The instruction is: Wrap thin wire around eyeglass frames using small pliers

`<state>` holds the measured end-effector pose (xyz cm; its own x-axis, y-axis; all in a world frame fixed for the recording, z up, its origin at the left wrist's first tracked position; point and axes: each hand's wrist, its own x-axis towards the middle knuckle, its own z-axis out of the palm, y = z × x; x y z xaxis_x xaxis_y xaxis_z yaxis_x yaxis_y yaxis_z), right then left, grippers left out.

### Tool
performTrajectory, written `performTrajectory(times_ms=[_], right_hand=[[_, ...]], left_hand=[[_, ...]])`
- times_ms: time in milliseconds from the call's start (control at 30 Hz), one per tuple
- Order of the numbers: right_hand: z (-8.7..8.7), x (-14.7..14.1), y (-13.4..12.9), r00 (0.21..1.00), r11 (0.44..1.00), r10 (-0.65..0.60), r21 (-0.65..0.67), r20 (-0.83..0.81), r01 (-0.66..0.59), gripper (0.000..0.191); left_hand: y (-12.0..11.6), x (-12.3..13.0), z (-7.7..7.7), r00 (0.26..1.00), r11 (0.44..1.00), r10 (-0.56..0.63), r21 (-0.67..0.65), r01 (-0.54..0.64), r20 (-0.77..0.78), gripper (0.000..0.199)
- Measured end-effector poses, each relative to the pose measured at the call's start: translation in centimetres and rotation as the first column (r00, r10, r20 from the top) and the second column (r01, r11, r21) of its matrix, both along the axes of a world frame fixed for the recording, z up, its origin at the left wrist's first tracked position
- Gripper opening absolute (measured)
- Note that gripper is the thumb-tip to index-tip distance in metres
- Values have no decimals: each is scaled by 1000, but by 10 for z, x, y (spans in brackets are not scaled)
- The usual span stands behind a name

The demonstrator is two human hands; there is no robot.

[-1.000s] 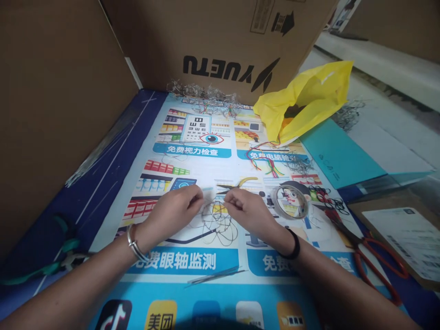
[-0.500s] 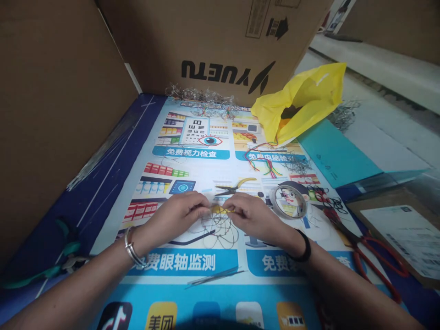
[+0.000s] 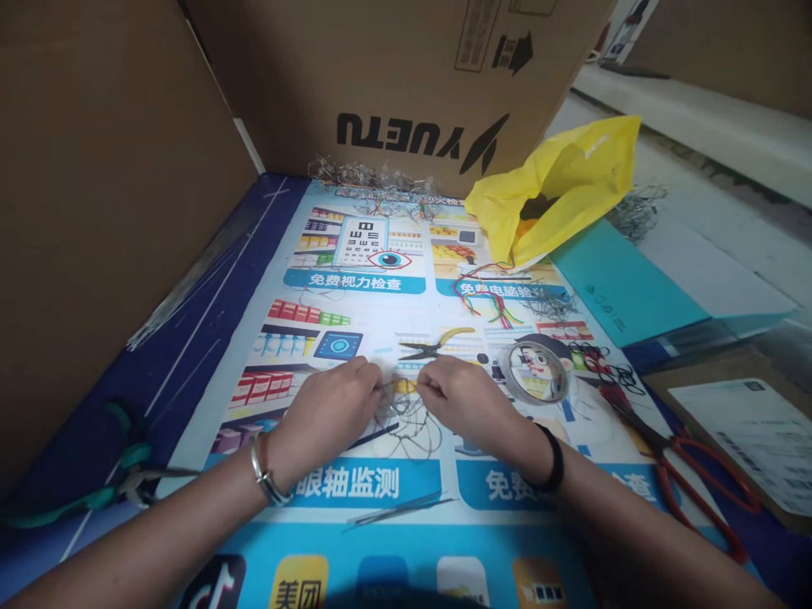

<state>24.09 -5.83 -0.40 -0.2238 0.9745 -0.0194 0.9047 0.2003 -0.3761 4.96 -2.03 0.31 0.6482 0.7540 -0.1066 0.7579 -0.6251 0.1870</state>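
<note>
Both hands are closed, a small gap apart, over the printed sheet. Between them lies a tangle of thin looped wire [image 3: 409, 427]. My left hand [image 3: 336, 410], with bangles at its wrist, has its fingers curled on the left side of the wire. At the right side my right hand [image 3: 473, 397] pinches near the wire's top, a black band round its wrist. Fingertips of both are partly hidden, but thin wire seems to run into each. Just beyond the hands are pliers with a yellow handle [image 3: 457, 334]. Straight wire pieces [image 3: 403, 509] rest nearer me.
A tape roll [image 3: 538, 372], red-handled scissors [image 3: 672, 444] and coloured cords [image 3: 498, 313] lie to the right. Green-handled pliers [image 3: 130, 474] are at the left. A yellow bag [image 3: 571, 169], wire bundles [image 3: 381, 182] and a cardboard box [image 3: 393, 76] stand at the back.
My left hand has turned, its back now more upward and its fingers curled further in. My right hand's fingers have closed tighter. The wire loops have shifted slightly.
</note>
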Motion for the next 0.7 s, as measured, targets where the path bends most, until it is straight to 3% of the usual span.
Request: performTrajectory(times_ms=[267,500,700], right_hand=[[12,-3,10,998,995,56,-81,42,-53,14],[18,2,9,982,980,108,-150,-155,-131,16],[12,9,8,888,939,99,-254,-449,-233,15]], left_hand=[[-5,3,-3,999,998,-38,55,39,-21,16],[-3,2,-6,998,996,-64,63,64,-1,16],[0,1,-6,995,979,-61,198,45,75,18]])
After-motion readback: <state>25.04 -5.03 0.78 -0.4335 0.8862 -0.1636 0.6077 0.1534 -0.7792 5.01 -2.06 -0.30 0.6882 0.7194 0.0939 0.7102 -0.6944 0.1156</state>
